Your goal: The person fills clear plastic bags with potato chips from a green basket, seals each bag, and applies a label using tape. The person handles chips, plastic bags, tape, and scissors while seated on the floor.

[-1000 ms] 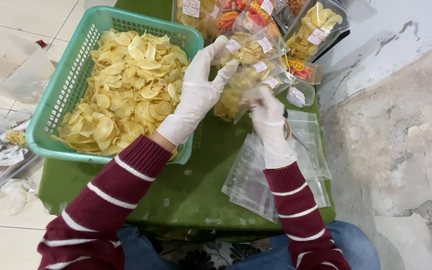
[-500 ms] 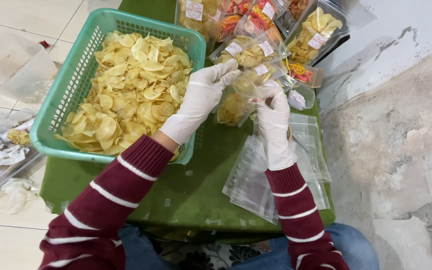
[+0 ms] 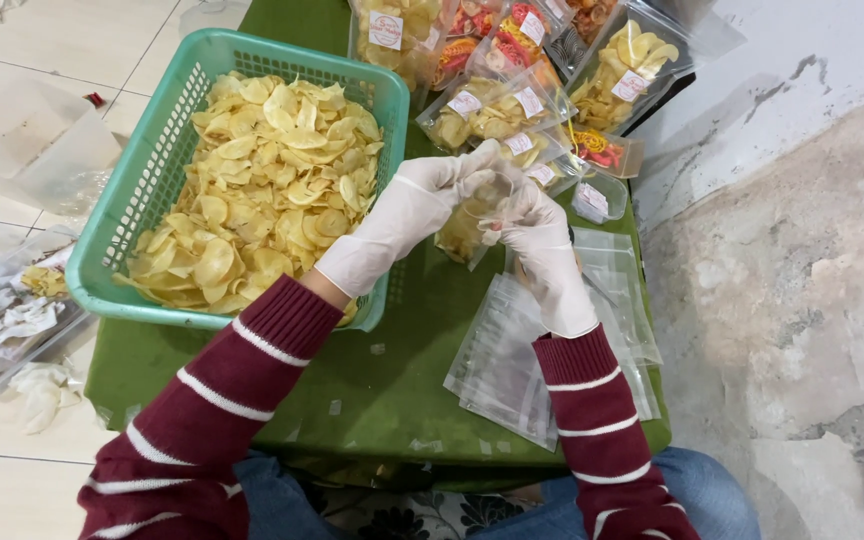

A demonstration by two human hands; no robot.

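Observation:
Both hands wear white gloves and meet over a clear plastic bag [image 3: 464, 232] partly filled with yellow chips. My left hand [image 3: 407, 215] grips the bag's top from the left. From the right, my right hand [image 3: 542, 250] pinches the same top edge. The bag hangs just above the green table [image 3: 382, 390], right of a teal plastic basket [image 3: 142, 215] heaped with yellow chips [image 3: 252, 180].
Several filled, labelled chip bags [image 3: 497, 105] lie at the table's far end. A stack of empty clear bags [image 3: 512, 360] sits under my right forearm. Crumpled plastic and paper litter the tiled floor [image 3: 12, 310] at left. A rough concrete floor [image 3: 802, 300] is at right.
Both hands have drawn closer together on the bag's top and moved it slightly nearer to me, away from the pile of filled bags.

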